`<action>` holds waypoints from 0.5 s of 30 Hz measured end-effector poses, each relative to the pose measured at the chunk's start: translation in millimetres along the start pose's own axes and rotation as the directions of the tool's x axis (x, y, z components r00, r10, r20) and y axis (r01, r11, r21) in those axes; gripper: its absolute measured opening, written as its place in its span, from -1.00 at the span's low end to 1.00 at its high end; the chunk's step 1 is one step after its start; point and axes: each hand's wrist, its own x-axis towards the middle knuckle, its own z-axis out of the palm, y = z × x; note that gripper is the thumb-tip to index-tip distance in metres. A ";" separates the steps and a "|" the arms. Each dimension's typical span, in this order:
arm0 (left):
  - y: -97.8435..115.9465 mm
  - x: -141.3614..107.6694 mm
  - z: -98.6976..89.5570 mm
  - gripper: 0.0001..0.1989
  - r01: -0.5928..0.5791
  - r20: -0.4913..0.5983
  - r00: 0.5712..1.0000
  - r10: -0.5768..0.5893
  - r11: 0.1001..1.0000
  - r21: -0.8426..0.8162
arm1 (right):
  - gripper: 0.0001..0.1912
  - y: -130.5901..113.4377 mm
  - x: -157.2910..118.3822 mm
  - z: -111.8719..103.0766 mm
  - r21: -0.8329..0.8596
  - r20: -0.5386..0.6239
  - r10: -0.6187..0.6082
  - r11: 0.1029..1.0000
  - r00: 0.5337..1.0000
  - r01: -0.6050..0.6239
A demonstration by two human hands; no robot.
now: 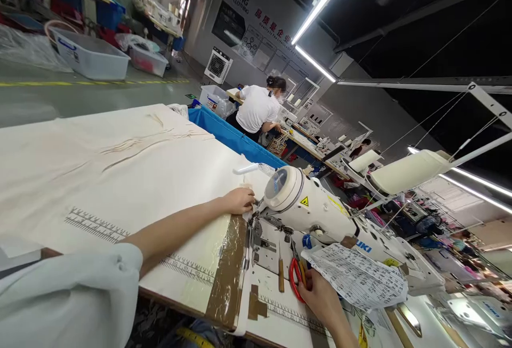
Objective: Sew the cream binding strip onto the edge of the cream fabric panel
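My left hand (239,200) lies by the needle end of a white sewing machine (308,196), its fingers bent and close together. Whatever is under those fingertips is too small and hidden to name. Lower right, my right hand (320,295) is closed at the handles of red-handled scissors (295,276), whose blades point towards the machine. An awl-like tool with a wooden handle (281,276) lies just left of them. Beside my right hand, a sheet of paper with printed writing (356,276) leans against the machine.
Thin cream fabric strips (128,145) lie on the white table (180,161), which has ruler markings. A blue fabric bin (236,137) borders its far side. Thread cones (408,172) stand at right. A co-worker in a white shirt (258,108) sits beyond; plastic tubs (90,54) stand on the floor.
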 end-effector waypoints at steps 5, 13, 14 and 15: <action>-6.0 4.5 5.2 -0.90 -0.022 -0.035 0.999 0.022 1.000 0.004 | -0.73 -17.4 -10.1 -16.3 -0.001 0.104 -0.032 0.999 0.994 0.033; -5.9 7.1 5.4 -0.92 0.049 -0.052 0.998 -0.047 0.998 0.033 | -0.71 -78.3 15.2 -26.4 -0.266 0.104 -0.028 0.962 0.994 0.055; -6.1 7.0 5.4 -0.92 0.057 -0.050 0.997 -0.055 0.998 0.030 | -0.72 -82.0 21.3 -28.1 -0.284 0.113 -0.031 0.957 0.993 0.062; -6.4 7.0 5.5 -0.92 0.065 -0.048 0.997 -0.063 0.998 0.025 | -0.71 -84.5 27.2 -29.9 -0.299 0.123 -0.031 0.952 0.992 0.067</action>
